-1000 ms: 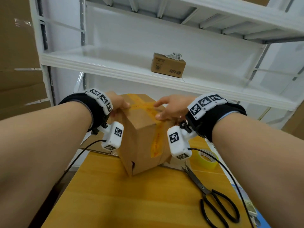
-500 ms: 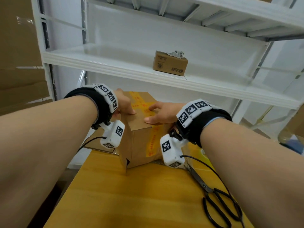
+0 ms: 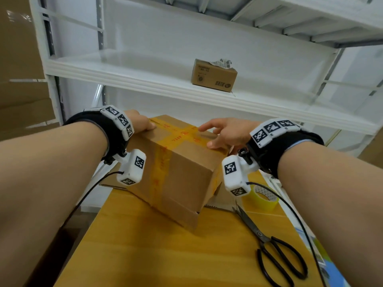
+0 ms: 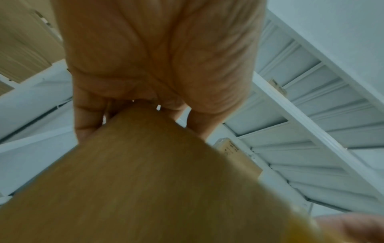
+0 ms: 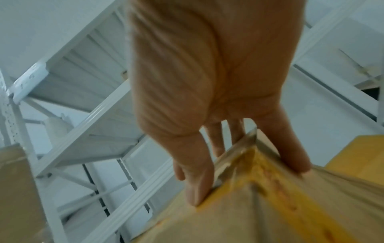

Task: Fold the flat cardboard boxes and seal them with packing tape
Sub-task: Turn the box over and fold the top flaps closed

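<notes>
Head view: both hands (image 3: 143, 123) (image 3: 226, 132) on taped box (image 3: 182, 175).

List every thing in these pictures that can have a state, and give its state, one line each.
Cardboard box: folded, taped shut with crossed yellow strips, tilted on the table.
Left hand: grips the box's upper left edge.
Right hand: fingers straight, resting on the top.
Scissors: closed, lying flat.
Tape roll: lying flat on the table.
Small box on shelf: closed.

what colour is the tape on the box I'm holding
Yellow-orange tape with red print, clearest in the head view.
</notes>
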`<action>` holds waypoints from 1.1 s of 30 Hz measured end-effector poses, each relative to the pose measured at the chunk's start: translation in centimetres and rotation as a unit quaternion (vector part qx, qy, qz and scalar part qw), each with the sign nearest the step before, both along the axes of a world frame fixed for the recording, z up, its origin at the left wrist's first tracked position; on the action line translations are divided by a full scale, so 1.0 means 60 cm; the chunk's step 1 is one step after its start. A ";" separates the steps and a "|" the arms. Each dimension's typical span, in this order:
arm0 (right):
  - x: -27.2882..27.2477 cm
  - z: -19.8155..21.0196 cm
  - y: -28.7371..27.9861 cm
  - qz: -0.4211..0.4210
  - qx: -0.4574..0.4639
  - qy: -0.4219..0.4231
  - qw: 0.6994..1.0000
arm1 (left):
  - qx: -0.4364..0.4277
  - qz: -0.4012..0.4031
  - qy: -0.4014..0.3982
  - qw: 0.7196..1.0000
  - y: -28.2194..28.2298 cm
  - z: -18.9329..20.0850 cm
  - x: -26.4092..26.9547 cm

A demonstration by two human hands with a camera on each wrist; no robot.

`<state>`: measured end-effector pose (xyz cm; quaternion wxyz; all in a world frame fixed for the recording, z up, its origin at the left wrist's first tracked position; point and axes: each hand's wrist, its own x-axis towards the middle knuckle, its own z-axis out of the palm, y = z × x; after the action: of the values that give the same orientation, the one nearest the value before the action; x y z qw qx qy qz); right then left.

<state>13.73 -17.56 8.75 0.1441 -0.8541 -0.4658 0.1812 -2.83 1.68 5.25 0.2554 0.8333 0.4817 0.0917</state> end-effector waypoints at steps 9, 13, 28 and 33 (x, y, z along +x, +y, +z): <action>0.026 -0.032 0.006 -0.047 0.070 -0.131 0.988 | -0.061 -0.013 -0.051 0.997 -0.060 0.012 0.001; 0.029 -0.052 0.013 -0.040 0.032 -0.140 0.989 | 0.002 -0.075 0.044 0.996 -0.081 0.006 0.019; 0.042 -0.115 0.040 -0.035 -0.019 -0.188 0.981 | 0.158 -0.186 0.139 0.960 -0.151 -0.045 0.122; 0.039 -0.117 0.035 -0.029 -0.020 -0.200 0.979 | 0.149 -0.149 0.154 0.965 -0.173 -0.041 0.145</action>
<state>16.05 -15.47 1.74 0.0364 -0.8889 -0.4566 0.0119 5.90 -8.71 2.77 0.0622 0.9282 0.3669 -0.0057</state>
